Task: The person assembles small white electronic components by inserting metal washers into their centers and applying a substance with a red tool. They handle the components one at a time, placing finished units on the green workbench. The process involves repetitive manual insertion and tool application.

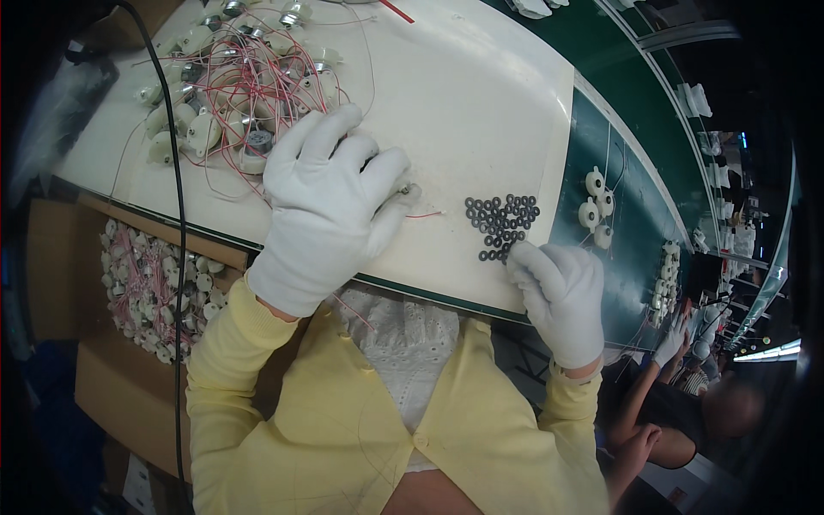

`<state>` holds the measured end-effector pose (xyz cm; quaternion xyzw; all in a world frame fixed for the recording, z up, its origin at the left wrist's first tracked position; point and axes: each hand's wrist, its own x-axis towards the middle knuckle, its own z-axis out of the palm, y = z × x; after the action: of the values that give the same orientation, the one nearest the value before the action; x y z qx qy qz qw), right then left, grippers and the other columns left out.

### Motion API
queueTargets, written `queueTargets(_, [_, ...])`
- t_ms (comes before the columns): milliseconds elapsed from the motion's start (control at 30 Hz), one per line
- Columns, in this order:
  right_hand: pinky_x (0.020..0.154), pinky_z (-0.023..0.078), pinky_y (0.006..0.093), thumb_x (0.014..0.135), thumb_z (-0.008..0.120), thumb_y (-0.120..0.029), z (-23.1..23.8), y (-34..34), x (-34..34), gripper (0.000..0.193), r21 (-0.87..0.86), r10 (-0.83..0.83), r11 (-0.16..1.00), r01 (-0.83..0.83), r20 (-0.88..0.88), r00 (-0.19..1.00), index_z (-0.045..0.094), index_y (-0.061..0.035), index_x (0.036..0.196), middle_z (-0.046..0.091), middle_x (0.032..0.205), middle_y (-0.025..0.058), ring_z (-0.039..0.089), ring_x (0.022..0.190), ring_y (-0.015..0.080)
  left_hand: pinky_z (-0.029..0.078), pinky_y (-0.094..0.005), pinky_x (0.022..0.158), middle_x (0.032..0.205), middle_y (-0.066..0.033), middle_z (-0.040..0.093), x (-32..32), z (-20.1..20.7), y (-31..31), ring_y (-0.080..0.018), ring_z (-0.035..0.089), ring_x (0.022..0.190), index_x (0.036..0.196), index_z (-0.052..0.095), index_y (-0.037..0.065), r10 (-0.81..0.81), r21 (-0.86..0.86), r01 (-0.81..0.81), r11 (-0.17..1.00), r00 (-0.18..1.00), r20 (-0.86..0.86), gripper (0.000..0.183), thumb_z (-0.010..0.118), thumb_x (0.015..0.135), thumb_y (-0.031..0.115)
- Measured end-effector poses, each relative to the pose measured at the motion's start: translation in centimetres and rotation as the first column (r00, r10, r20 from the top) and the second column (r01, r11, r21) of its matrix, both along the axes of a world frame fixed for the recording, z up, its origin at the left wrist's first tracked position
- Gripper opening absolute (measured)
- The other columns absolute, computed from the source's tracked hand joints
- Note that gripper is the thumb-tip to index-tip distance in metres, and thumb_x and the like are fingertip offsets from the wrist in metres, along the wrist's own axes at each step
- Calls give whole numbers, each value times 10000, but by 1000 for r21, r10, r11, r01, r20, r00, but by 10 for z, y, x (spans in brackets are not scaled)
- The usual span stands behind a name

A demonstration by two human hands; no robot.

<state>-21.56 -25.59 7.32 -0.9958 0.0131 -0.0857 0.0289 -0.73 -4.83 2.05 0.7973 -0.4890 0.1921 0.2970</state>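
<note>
My left hand [330,189], in a white glove, curls over the white tabletop [446,129] beside a tangled pile of small motors [204,133] with red and white wires. Between its thumb and forefinger shows the end of a small motor [407,189], mostly hidden by the glove. A short red wire [425,215] sticks out to its right. My right hand [562,296], also gloved in white, has its fingertips pinched together at the near edge of a cluster of black rings [498,219]. Whatever is between those fingertips is hidden.
An open carton [129,386] full of wired motors stands below the table's left edge. A black cable [178,215] hangs down at left. On the green surface to the right sit several white motors [596,206]. Beyond, a co-worker's gloved hand [671,341] reaches in.
</note>
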Motion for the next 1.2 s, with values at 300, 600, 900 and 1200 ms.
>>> queueTargets(300, [753, 420, 385, 768, 728, -115, 22, -1, -16, 362, -219, 25, 973, -72, -211, 977, 652, -182, 1116, 540, 864, -5, 533, 817, 207, 477, -481, 906, 884, -70, 633, 0, 2, 1, -357, 614, 1064, 971, 696, 111, -12, 11, 12, 1000, 1000, 4, 295, 807, 722, 225])
queueTargets(600, [710, 416, 367, 827, 691, -165, 25, 3, -9, 219, -267, 68, 955, -127, -221, 973, 644, -134, 1039, 516, 771, -1, 521, 737, 199, 461, -478, 954, 928, -79, 645, -2, 5, 0, -356, 613, 1136, 997, 711, 107, -5, 54, 4, 999, 1000, 28, 317, 822, 713, 193])
queueTargets(900, [636, 437, 376, 923, 691, -229, 13, 2, -16, 133, -82, -96, 993, 88, -99, 990, 659, -110, 973, 532, 623, 30, 557, 613, 232, 436, -491, 990, 973, -79, 649, -4, 5, 0, -378, 598, 1182, 1076, 696, 119, -9, 84, 5, 996, 999, 44, 348, 824, 754, 153])
queueTargets(1200, [534, 474, 397, 898, 734, -145, -32, -13, -50, 142, 62, -540, 842, 537, 144, 830, 713, -92, 1029, 670, 668, 110, 643, 567, 283, 438, -498, 1001, 1019, -68, 654, -5, 3, 1, -382, 583, 1204, 1116, 679, 121, -12, 109, 4, 994, 998, 69, 358, 811, 784, 142])
